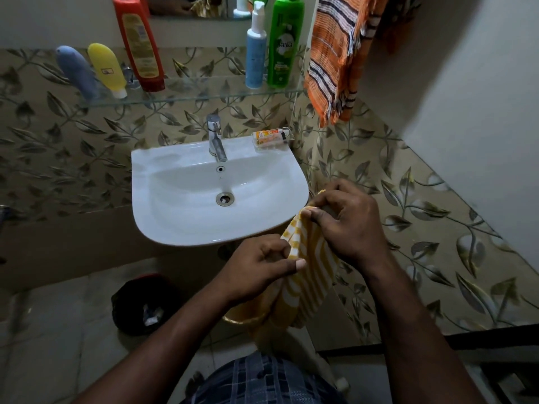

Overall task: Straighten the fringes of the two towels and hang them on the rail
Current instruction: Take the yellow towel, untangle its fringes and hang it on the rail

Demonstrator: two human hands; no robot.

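A yellow-and-white striped towel (pixel 306 272) hangs down in front of me, to the right of the sink. My left hand (pixel 259 263) pinches its top edge between thumb and fingers. My right hand (pixel 347 220) grips the same edge a little higher and further right, fingers curled over the cloth. An orange towel with dark and white stripes (pixel 335 56) hangs at the upper right, its fringe pointing down. The rail it hangs from is out of view.
A white sink (pixel 163 217) with a chrome tap (pixel 215 138) is fixed to the leaf-patterned tile wall. A glass shelf (pixel 189 96) above carries several bottles. A soap dish (pixel 271 138) sits on the sink's right corner. A dark bin (pixel 143 304) stands on the floor.
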